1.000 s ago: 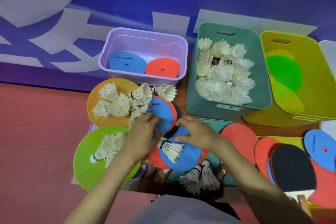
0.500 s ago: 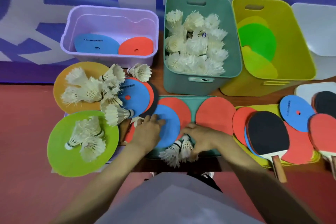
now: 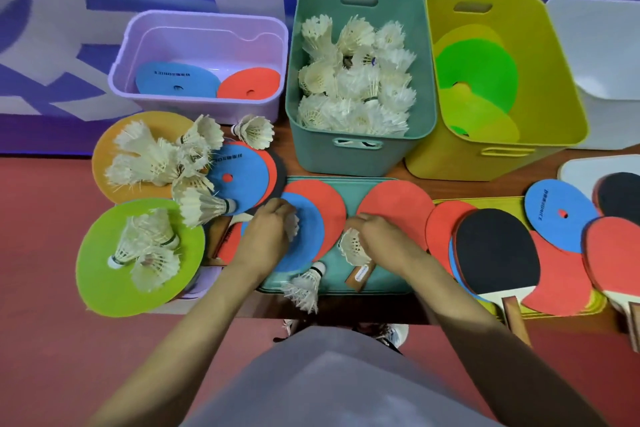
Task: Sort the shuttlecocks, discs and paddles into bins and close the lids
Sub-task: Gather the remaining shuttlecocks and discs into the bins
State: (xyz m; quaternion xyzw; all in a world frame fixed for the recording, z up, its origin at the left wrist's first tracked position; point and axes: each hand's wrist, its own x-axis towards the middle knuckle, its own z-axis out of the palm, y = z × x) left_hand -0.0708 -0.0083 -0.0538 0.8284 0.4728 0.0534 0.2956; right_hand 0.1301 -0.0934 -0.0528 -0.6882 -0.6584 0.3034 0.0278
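The left hand (image 3: 266, 239) has its grip curled round a shuttlecock (image 3: 293, 224) over the blue disc (image 3: 304, 253). The right hand (image 3: 379, 236) has its grip clamped on a second shuttlecock (image 3: 350, 246) above the teal lid (image 3: 384, 282). Both probably belong in the teal bin (image 3: 360, 152), already heaped.

A loose shuttlecock (image 3: 304, 289) lies at the front edge of the worktop (image 3: 549, 172), between the 2 wrists, so a rising forearm could sweep it to the floor. A hard squeeze could crush feathers, and 2 more on the heap may tumble out or stop the lid seating
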